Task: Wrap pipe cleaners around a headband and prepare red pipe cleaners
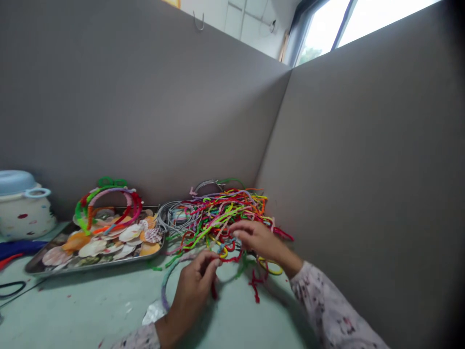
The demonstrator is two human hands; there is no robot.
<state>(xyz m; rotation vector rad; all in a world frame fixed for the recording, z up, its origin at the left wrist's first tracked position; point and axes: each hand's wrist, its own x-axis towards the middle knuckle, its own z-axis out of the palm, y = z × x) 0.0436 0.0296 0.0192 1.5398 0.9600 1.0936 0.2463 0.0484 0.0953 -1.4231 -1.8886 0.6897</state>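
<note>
My left hand (192, 291) is closed in a pinch on a red pipe cleaner (229, 260), which runs out to the right of the fingertips. A red end hangs below that hand. Over the front of a tangled heap of colourful pipe cleaners (221, 213), my right hand (256, 237) has its thumb and fingers drawn together; what lies between them is hidden. A ring wrapped in bluish-purple fuzz (165, 287) rests on the table, partly behind my left hand. Short twisted red pieces (256, 286) lie below my right hand.
To the left, a metal tray (98, 267) holds seashells (123, 237) and several fuzzy wrapped rings (89, 208). Beyond it stands a spotted pot with a blue lid (22, 208). Coiled grey wire (174, 215) lies beside the heap. Grey partitions (145, 97) enclose the back and right.
</note>
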